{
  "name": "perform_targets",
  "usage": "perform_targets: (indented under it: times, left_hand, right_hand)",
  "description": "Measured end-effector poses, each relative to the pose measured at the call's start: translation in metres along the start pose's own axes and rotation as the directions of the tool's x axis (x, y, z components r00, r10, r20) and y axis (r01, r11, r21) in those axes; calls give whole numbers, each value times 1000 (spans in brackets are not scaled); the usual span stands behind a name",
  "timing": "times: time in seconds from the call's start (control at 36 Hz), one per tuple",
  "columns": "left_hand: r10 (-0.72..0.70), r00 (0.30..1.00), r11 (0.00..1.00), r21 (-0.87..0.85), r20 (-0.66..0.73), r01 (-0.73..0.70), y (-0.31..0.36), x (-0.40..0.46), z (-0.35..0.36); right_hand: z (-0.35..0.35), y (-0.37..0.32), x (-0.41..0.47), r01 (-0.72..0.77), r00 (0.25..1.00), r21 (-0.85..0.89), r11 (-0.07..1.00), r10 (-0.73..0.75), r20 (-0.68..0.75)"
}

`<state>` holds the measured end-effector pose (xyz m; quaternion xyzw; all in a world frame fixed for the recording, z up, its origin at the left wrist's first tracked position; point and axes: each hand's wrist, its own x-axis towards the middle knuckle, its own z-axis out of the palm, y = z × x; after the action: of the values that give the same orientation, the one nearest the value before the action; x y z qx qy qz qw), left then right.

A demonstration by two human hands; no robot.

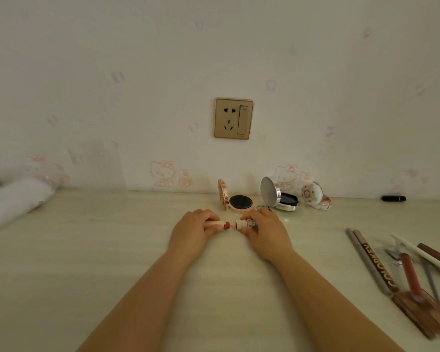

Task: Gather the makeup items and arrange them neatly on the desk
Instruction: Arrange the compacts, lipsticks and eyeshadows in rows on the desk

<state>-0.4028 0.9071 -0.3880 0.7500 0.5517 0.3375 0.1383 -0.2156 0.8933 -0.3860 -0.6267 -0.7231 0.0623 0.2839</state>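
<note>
Centrally, both hands, left hand, right hand, cylindrical lipstick

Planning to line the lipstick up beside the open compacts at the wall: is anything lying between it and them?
Nothing visible does. The lipstick, held in the left hand and right hand, sits just in front of the pink compact, with only bare desk between.

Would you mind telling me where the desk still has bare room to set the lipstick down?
The widest bare patch lies left of the left hand, between it and the white roll. The near desk beside the forearms is bare too. It is crowded behind the hands, at the open compacts, and right, at the pencils.
</note>
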Motion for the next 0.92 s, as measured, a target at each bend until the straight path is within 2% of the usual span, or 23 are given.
perform_targets:
  times: [0.17,0.28,0.39,0.5,0.64,0.83,0.92]
  left_hand:
    - [-4,999,997,81,-37,7,3,-4,-1]
    - [141,979,983,140,-150,-120,17,-18,-7]
    - [289,954,934,243,-85,-262,34,-38,-3]
    - [357,933,916,214,-48,-339,61,-60,10]
    - [376,922,900,203,90,-387,100,-81,34]
    - [408,897,895,120,170,-430,165,-103,78]
    - [369,913,923,53,173,-382,186,-107,94]
  right_hand:
    - [-3,-3,-6,-5,999,-34,999,3,-44]
    - [-11,-10,-27,-35,995,-95,995,25,-99]
    - [-23,-12,-61,-27,987,-145,989,3,-161]
    - [-44,-2,-96,-67,976,-99,993,45,-211]
    - [-72,16,-132,-175,951,-68,982,151,-268]
    - [-105,46,-175,-260,912,-20,965,239,-333]
    - [-115,58,-183,-296,894,-17,955,270,-358]
